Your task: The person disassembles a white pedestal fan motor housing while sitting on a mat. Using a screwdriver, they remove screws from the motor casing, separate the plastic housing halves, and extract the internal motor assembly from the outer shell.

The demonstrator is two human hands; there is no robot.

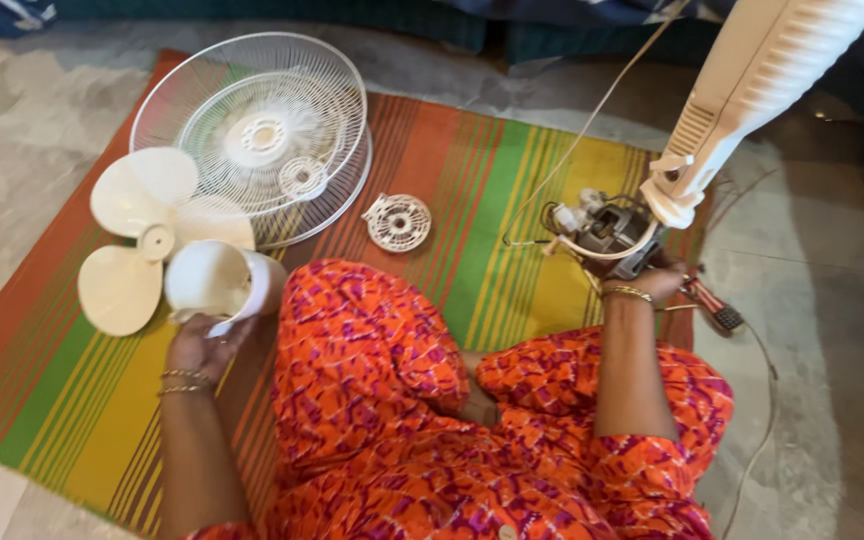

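Your white fan parts on a striped mat.
Mat (pixel 512 180) striped orange, green, yellow; blades (pixel 137 235) cream; your clothing (pixel 372 340) orange-purple patterned.

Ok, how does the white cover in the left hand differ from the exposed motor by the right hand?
The white cover is a smooth, closed plastic shell; the motor is bare metal with wires showing. The cover is loose, held in the left hand over the striped mat; the motor sits fixed at the end of the white fan neck, with the right hand under it. Both appear to be parts of one dismantled fan.
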